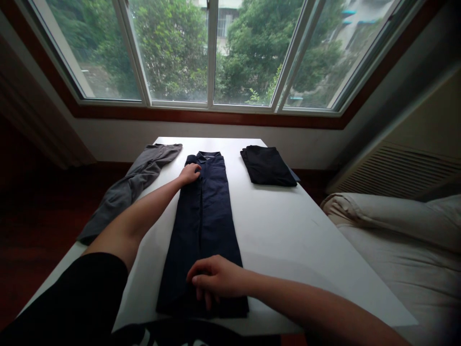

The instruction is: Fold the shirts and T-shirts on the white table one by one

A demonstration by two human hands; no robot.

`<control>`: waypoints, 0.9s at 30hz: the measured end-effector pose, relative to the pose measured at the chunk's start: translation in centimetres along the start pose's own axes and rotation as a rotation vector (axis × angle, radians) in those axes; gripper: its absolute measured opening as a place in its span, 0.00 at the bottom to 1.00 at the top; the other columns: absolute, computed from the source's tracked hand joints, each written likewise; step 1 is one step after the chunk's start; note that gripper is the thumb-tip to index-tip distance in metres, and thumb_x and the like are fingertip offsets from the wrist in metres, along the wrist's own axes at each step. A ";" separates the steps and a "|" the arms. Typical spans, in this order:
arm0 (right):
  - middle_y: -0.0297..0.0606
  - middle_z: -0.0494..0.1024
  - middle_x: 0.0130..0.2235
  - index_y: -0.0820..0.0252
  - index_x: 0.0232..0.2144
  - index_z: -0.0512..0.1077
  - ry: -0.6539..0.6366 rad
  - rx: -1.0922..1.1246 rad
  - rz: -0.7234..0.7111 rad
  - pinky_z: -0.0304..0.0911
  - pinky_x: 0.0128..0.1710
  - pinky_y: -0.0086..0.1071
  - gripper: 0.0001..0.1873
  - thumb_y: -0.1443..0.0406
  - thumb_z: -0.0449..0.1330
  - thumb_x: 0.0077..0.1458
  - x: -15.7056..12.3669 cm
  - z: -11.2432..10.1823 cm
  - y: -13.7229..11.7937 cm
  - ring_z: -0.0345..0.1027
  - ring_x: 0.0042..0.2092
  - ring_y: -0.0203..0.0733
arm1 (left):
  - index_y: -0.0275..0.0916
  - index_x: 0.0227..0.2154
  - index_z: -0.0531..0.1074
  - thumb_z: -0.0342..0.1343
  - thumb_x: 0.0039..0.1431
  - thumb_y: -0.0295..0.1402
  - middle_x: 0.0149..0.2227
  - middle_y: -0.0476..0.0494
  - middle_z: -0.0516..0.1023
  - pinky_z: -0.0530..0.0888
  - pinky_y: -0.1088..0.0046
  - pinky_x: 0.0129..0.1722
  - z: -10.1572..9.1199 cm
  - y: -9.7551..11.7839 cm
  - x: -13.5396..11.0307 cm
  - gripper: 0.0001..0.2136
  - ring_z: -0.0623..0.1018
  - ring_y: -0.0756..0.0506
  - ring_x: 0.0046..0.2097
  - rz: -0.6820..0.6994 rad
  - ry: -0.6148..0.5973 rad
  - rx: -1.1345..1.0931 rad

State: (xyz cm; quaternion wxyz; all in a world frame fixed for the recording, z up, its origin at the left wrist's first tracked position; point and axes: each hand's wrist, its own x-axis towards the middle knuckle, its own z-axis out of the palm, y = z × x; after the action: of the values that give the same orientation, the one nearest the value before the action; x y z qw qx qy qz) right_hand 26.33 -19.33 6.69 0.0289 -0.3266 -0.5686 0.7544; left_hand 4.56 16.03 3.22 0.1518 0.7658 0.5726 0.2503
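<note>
A dark navy shirt (209, 211), folded into a long narrow strip, lies lengthwise down the middle of a white table (288, 226), collar at the far end. My left hand (189, 173) reaches to the far end and rests on the shirt's left shoulder beside the collar, fingers curled down onto the cloth. My right hand (212, 279) lies on the near end of the shirt, fingers bent and pressing on the fabric close to the hem.
A grey garment (133, 185) trails over the table's left edge. A folded black garment (267, 166) sits at the far right of the table. Windows (212, 53) stand behind the table; a bed with pale bedding (396, 230) is on the right.
</note>
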 end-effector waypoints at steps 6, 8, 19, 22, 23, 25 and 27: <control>0.30 0.78 0.32 0.60 0.51 0.74 -0.150 -0.128 0.039 0.67 0.24 0.22 0.12 0.63 0.59 0.68 -0.1 -0.6 -0.7 0.72 0.23 0.30 | 0.41 0.51 0.78 0.55 0.63 0.30 0.56 0.40 0.77 0.70 0.61 0.62 0.5 0.1 -3.6 0.15 0.75 0.39 0.56 0.170 0.076 0.164; 0.30 0.78 0.32 0.60 0.53 0.74 -0.193 -0.159 0.056 0.67 0.25 0.22 0.14 0.63 0.59 0.68 0.0 -0.7 -0.8 0.72 0.23 0.30 | 0.40 0.53 0.77 0.54 0.64 0.31 0.57 0.39 0.76 0.71 0.61 0.61 0.7 0.1 -4.6 0.16 0.75 0.39 0.57 0.186 0.082 0.180; 0.32 0.80 0.36 0.52 0.69 0.63 -0.417 -0.282 0.003 0.70 0.33 0.26 0.26 0.60 0.56 0.71 -1.1 -0.9 -3.3 0.77 0.31 0.34 | 0.43 0.67 0.66 0.45 0.73 0.41 0.72 0.37 0.60 0.55 0.44 0.70 2.5 1.4 -6.9 0.24 0.58 0.32 0.72 0.072 -0.106 0.399; 0.39 0.82 0.43 0.58 0.58 0.74 0.046 -0.668 -0.371 0.71 0.46 0.32 0.18 0.63 0.56 0.70 -0.8 -1.0 -3.8 0.77 0.43 0.39 | 0.45 0.70 0.61 0.43 0.73 0.46 0.74 0.39 0.56 0.51 0.43 0.71 3.0 1.5 -7.3 0.27 0.53 0.32 0.74 0.062 -0.114 0.421; 0.42 0.82 0.47 0.59 0.55 0.76 0.174 -0.804 -0.467 0.69 0.52 0.35 0.16 0.64 0.56 0.69 -0.4 -1.1 -3.7 0.76 0.48 0.42 | 0.45 0.71 0.60 0.42 0.73 0.47 0.74 0.39 0.55 0.50 0.43 0.71 3.1 1.5 -7.5 0.28 0.52 0.33 0.74 0.066 -0.112 0.424; 0.48 0.77 0.57 0.59 0.56 0.76 0.311 -1.051 -0.569 0.62 0.62 0.44 0.17 0.63 0.58 0.69 0.3 -1.4 -3.2 0.69 0.60 0.49 | 0.44 0.72 0.58 0.41 0.73 0.49 0.75 0.39 0.54 0.49 0.45 0.71 3.2 1.4 -7.7 0.29 0.51 0.33 0.75 0.080 -0.112 0.427; 0.52 0.66 0.68 0.59 0.64 0.70 0.301 -1.239 -0.562 0.53 0.68 0.53 0.25 0.56 0.58 0.69 0.8 -1.6 -2.4 0.55 0.70 0.56 | 0.44 0.72 0.57 0.40 0.73 0.50 0.75 0.39 0.53 0.49 0.46 0.71 3.1 1.2 -7.7 0.30 0.51 0.33 0.75 0.092 -0.120 0.430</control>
State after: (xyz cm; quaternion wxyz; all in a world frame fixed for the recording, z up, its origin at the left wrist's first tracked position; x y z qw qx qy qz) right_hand 25.70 -16.83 8.24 0.1099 -0.2244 -0.9471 0.2014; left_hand 5.57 8.49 -0.32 0.0072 0.8193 0.5672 0.0831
